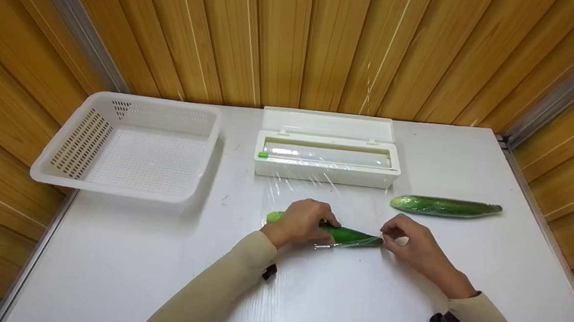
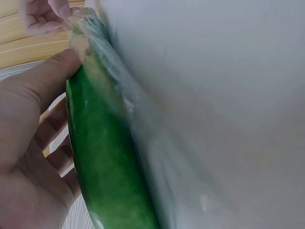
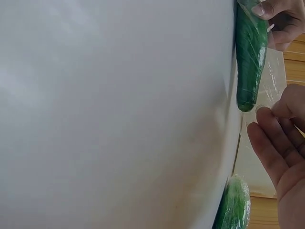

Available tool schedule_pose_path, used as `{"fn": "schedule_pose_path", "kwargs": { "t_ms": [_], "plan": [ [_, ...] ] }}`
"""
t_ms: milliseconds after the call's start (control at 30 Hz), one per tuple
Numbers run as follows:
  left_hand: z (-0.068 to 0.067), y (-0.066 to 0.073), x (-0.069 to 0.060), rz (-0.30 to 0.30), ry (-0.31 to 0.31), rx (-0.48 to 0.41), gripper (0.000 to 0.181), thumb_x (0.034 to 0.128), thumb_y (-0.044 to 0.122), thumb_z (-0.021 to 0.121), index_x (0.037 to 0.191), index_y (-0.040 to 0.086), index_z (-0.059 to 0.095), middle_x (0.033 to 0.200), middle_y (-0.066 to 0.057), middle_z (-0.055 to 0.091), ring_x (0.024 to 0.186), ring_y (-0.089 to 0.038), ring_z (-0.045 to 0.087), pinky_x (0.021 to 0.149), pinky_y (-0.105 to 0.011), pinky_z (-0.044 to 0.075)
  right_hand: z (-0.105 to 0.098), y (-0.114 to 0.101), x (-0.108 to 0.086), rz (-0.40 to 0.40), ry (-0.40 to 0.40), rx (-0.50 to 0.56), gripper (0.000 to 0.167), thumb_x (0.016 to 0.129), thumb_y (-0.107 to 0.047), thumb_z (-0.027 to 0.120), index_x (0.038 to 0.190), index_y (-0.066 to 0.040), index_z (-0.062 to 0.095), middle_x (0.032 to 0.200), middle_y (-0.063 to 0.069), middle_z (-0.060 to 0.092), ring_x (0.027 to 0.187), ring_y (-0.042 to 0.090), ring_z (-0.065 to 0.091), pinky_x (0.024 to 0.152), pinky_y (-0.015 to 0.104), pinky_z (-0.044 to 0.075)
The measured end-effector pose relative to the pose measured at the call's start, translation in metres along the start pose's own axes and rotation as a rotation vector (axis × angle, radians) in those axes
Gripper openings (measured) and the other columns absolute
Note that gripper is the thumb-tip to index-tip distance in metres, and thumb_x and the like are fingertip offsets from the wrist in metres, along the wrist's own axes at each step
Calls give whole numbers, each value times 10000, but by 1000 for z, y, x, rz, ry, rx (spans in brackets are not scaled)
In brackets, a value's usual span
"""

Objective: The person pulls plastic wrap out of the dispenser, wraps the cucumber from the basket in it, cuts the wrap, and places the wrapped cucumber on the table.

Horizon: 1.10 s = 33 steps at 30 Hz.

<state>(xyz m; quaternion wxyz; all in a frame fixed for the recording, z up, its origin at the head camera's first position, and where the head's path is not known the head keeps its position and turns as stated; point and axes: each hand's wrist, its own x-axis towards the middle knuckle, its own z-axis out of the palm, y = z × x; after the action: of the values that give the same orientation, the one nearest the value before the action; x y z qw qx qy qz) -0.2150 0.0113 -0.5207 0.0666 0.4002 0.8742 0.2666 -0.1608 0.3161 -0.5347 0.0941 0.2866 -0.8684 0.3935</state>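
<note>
A green cucumber (image 1: 350,236) lies crosswise on the white table, partly covered by clear cling film (image 2: 102,52). The left hand (image 1: 302,221) grips it around the middle, with the thumb on the near side in the left wrist view. Just off the cucumber's dark right tip, the right hand (image 1: 416,243) pinches the film between thumb and forefinger; its other fingers are loosely bent in the right wrist view. The film runs back to a white dispenser box (image 1: 327,174) holding a roll. Behind the right hand lies a second cucumber (image 1: 445,207), wrapped in film.
At the left of the table (image 1: 156,263) stands a white perforated basket (image 1: 126,189) with nothing in it. The dispenser's lid (image 1: 328,124) is raised, and a green slider (image 1: 263,154) sits at its left end. Wood-patterned walls (image 1: 286,43) enclose the back and sides.
</note>
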Motion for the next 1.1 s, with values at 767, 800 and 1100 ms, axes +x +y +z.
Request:
{"fn": "schedule_pose_path", "kwargs": {
  "t_ms": [767, 800, 1100],
  "plan": [
    [-1, 0, 1, 8, -1, 6, 304, 866, 228, 912, 1156, 163, 844, 1068, 36, 760, 978, -103, 697, 877, -257, 519, -3, 16, 7, 103, -224, -77, 238, 966, 101, 698, 1050, -116, 745, 1005, -45, 712, 926, 132, 662, 804, 305, 547],
    [-1, 0, 1, 6, 1, 5, 302, 866, 225, 911, 1155, 166, 845, 1066, 36, 761, 975, -104, 697, 868, -258, 520, -4, 17, 6, 94, -234, -65, 233, 971, 99, 692, 1053, -112, 747, 1003, -42, 711, 937, 134, 666, 816, 299, 546],
    [0, 0, 0, -15, 1, 12, 309, 868, 238, 910, 1165, 182, 844, 1073, 44, 762, 974, -96, 691, 859, -261, 519, -6, 18, 2, 100, -285, 7, 255, 981, 109, 665, 1075, -116, 741, 1009, -24, 684, 899, 97, 605, 774, 262, 508]
  ]
}}
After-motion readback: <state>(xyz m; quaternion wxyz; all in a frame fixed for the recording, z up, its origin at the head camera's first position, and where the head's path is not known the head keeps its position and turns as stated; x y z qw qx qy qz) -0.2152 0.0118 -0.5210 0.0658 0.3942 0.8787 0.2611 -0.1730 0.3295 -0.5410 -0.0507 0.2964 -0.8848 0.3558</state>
